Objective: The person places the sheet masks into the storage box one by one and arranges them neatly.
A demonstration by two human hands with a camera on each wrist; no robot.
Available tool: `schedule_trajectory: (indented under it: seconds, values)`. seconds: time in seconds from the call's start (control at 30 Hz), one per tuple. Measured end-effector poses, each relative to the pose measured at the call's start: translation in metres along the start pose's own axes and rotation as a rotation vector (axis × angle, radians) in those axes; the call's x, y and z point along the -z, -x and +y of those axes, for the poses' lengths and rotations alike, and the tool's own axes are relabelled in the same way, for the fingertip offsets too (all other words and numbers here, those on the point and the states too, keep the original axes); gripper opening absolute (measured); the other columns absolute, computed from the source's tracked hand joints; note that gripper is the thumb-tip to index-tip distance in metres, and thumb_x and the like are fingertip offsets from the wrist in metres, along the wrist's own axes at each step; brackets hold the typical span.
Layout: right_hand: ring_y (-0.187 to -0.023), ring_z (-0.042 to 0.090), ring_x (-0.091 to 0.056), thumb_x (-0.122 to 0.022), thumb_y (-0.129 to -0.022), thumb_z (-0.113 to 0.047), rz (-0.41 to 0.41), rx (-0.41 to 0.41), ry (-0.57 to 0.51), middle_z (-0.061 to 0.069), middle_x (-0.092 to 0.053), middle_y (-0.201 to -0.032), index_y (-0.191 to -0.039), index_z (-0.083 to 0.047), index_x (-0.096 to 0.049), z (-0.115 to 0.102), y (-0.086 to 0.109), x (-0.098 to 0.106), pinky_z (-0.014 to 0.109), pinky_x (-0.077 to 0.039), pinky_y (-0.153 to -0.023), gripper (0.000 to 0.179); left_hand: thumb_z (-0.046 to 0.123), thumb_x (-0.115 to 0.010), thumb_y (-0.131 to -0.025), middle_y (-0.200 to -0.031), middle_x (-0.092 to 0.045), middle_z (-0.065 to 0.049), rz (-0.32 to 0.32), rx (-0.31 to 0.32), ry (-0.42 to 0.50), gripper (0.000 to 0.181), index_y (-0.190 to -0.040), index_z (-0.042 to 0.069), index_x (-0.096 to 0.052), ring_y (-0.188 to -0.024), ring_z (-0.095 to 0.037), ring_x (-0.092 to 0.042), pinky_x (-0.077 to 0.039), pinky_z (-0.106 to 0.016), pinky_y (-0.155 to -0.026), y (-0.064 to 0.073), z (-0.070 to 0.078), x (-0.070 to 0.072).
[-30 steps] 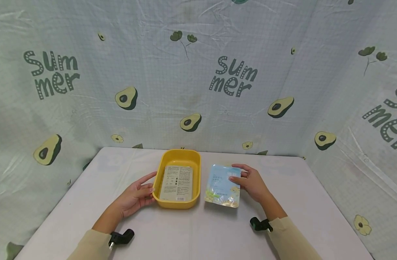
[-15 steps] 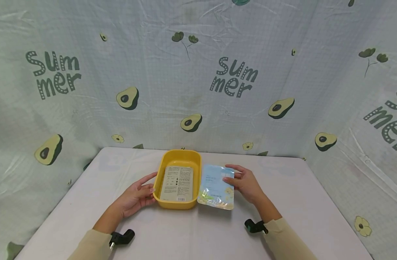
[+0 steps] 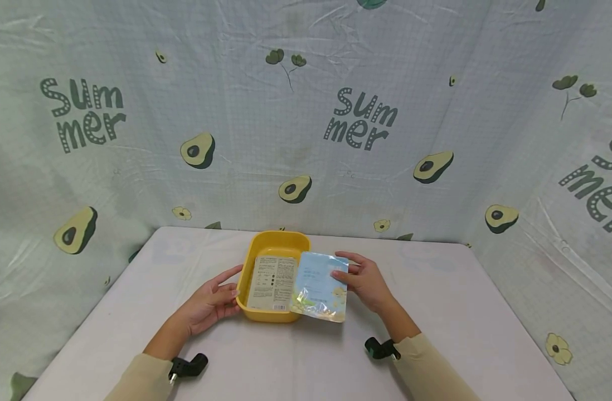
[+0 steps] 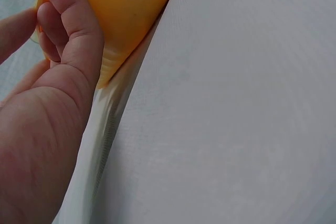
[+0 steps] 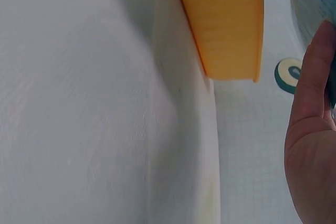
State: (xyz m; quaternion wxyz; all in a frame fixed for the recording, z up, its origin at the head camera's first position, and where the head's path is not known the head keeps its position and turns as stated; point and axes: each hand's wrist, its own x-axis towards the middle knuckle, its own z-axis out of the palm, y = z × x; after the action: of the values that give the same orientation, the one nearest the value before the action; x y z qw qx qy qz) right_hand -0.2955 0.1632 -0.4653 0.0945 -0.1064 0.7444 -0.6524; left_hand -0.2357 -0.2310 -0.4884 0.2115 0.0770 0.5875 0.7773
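A yellow plastic tray stands on the table with a flat grey printed packet lying in it. My left hand holds the tray's left side, fingers at the rim and outer wall; in the left wrist view that hand lies against the yellow wall. Between thumb and fingers, my right hand pinches the right edge of a light blue sachet printed with yellow and green at its lower end. The sachet hangs tilted, its left part overlapping the tray's right rim and the grey packet in the head view.
A white cloth covers the table, which ends at a hanging curtain printed with avocados and lettering. Black wrist cameras sit at both sleeves, close over the table.
My right hand has carried the blue sachet leftward, from beside the tray to overlapping its right side. The left hand and tray stay in place.
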Motion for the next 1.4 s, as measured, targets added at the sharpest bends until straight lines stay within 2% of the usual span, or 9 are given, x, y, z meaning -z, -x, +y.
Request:
schedule_trajectory:
  seconds: [0.27,0.63,0.93,1.27,1.4]
  values:
    - [-0.096,0.023,-0.075,-0.083,-0.086,-0.027,-0.021,0.016,0.016,0.013,-0.073,-0.125,-0.145,-0.016,-0.055,-0.003,-0.006,-0.016,0.036,-0.062,-0.083,0.065,0.002,-0.054,-0.103,-0.124,-0.065,-0.004,0.01,0.01,0.005,0.078,-0.166,0.019,-0.011,-0.094,-0.014,-0.066,-0.06,-0.028,-0.085,0.001,0.002,-0.002]
    - [-0.095,0.023,-0.075,-0.085,-0.084,-0.026,-0.04,0.002,0.02,0.011,-0.074,-0.123,-0.145,-0.014,-0.056,-0.009,-0.017,-0.038,0.038,-0.063,-0.081,0.068,0.001,-0.053,-0.103,-0.122,-0.064,-0.004,0.002,0.004,0.01,0.078,-0.166,0.017,-0.01,-0.095,-0.014,-0.066,-0.06,-0.028,-0.085,-0.001,0.001,-0.001]
    - [-0.094,0.023,-0.075,-0.085,-0.083,-0.032,-0.032,-0.015,0.064,0.01,-0.074,-0.119,-0.146,-0.017,-0.056,-0.015,-0.028,-0.046,0.036,-0.063,-0.081,0.071,0.0,-0.053,-0.103,-0.12,-0.063,-0.004,-0.004,-0.012,0.012,0.079,-0.166,0.016,-0.009,-0.095,-0.014,-0.067,-0.059,-0.028,-0.085,-0.002,0.0,-0.002]
    - [-0.087,0.024,-0.075,-0.081,-0.088,-0.026,-0.064,-0.02,0.066,0.012,-0.074,-0.114,-0.145,-0.017,-0.057,-0.021,-0.042,-0.054,0.035,-0.063,-0.079,0.063,0.002,-0.055,-0.103,-0.121,-0.061,-0.004,0.018,0.01,0.01,0.079,-0.166,0.019,-0.011,-0.095,-0.014,-0.067,-0.06,-0.028,-0.085,-0.001,0.002,-0.002]
    - [-0.087,0.023,-0.074,-0.081,-0.087,-0.026,-0.068,-0.035,0.082,0.011,-0.074,-0.114,-0.142,-0.019,-0.06,-0.023,-0.046,-0.059,0.034,-0.063,-0.079,0.06,0.0,-0.052,-0.103,-0.119,-0.061,-0.003,-0.002,-0.002,0.017,0.078,-0.166,0.016,-0.008,-0.094,-0.014,-0.066,-0.059,-0.027,-0.085,-0.002,0.002,-0.002]
